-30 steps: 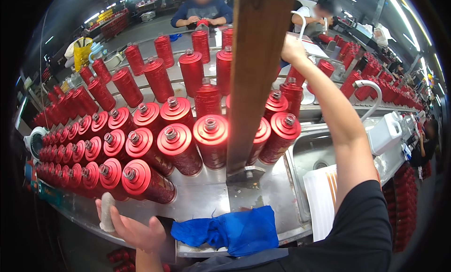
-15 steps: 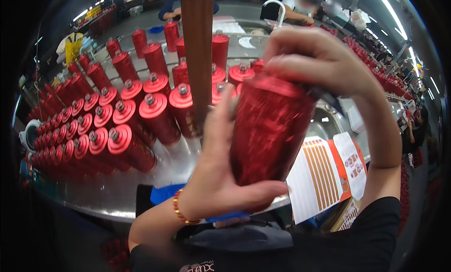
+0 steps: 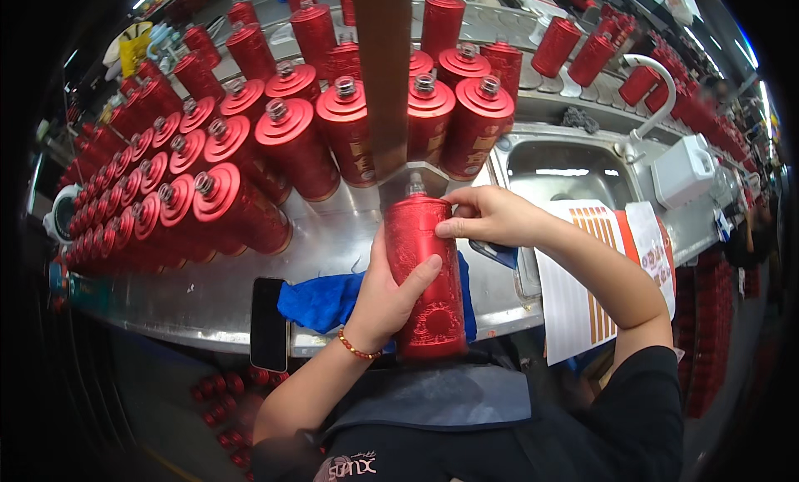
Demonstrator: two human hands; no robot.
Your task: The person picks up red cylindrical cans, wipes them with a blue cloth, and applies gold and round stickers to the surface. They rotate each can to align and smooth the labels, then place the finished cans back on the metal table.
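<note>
Steady the bottle low, work lightly at its shoulder

I have the red bottle [image 3: 433,320] in front of the torso, by the near edge of the metal bench [image 3: 320,242], clear neck [image 3: 416,185] pointing away and base toward me. My left hand [image 3: 389,292] is wrapped around the body, thumb laid across the front. My right hand [image 3: 493,218] has its thumb and fingertips touching the right side just under the shoulder; from this view I can't tell whether they pinch something small. Something dark blue [image 3: 497,253] shows beneath that hand, and I can't tell if it is held.

As I judge it, the left hand should carry all the steadying, so the right can press gently and evenly. I'd turn the bottle with the left to bring the spot to the fingertips, rather than bend the right wrist. The curved side could roll under a one-sided push, so I'd oppose it with the left palm. I also want the neck clear of the wooden post [image 3: 389,82] and the standing bottles [image 3: 298,149] beyond.
</note>
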